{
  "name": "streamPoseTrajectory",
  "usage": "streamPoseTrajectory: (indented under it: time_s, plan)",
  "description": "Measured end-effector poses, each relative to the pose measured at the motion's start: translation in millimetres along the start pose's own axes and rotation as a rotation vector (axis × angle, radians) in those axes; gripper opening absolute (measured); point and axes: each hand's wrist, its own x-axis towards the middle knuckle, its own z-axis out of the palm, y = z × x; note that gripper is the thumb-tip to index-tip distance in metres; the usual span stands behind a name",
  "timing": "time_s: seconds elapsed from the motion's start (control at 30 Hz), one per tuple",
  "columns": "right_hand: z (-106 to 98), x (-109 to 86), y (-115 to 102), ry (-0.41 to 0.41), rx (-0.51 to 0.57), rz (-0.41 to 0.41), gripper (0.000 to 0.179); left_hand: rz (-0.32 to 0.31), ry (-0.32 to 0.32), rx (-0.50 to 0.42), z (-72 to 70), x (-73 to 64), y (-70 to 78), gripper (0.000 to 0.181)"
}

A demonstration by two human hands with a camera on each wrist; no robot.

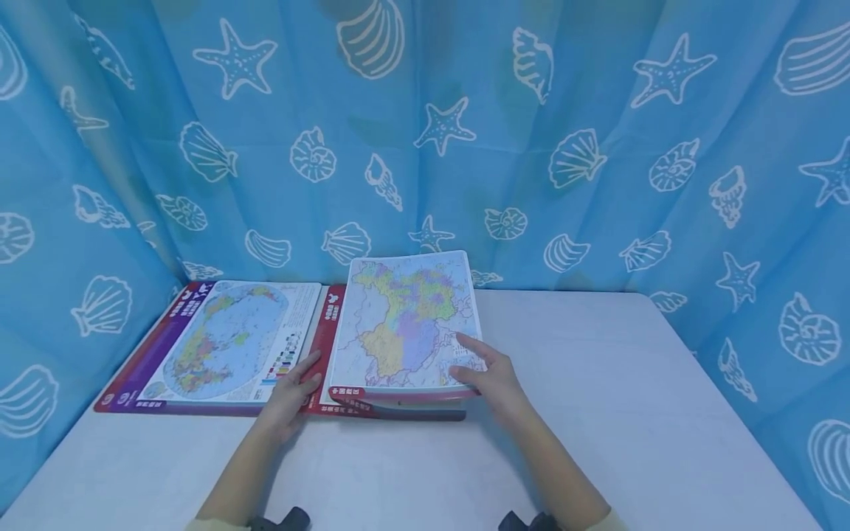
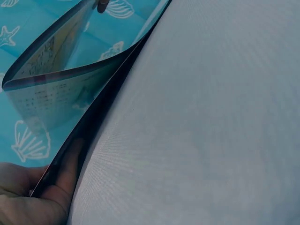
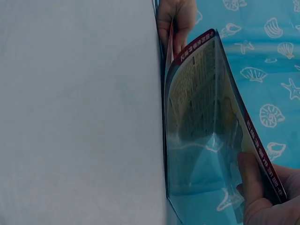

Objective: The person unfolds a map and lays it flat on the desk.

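A China map sheet point(image 1: 405, 324) with a red label at its lower corner is raised at a tilt over a red-bordered map sheet point(image 1: 418, 414). My right hand point(image 1: 496, 380) pinches the right edge of the raised sheet; in the right wrist view, the thumb point(image 3: 251, 176) presses on its glossy face. At the near edge between the two spreads, my left hand point(image 1: 288, 398) pinches a sheet edge, seen as a dark strip point(image 2: 89, 112) in the left wrist view. Left of that hand lies a purple-bordered world map sheet point(image 1: 226, 339).
All the sheets are on a white table point(image 1: 598, 413), toward its left and middle. Behind and at both sides hangs a blue curtain point(image 1: 491, 169) with white shells and starfish. The sheets' back edges lie close to it.
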Motion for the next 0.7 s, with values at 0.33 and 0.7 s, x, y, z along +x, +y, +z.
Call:
streamPoseTrajectory:
  time_s: [0.33, 0.7]
  plan:
    - [-20, -1.2, -9, -0.017, -0.022, 0.026, 0.057, 0.001, 0.001, 0.013, 0.1, 1.0, -0.7, 0.057]
    - [-48, -4.1, -22, -0.047, -0.062, -0.003, 0.06, 0.014, 0.002, 0.005, 0.7, -0.7, 0.0, 0.057]
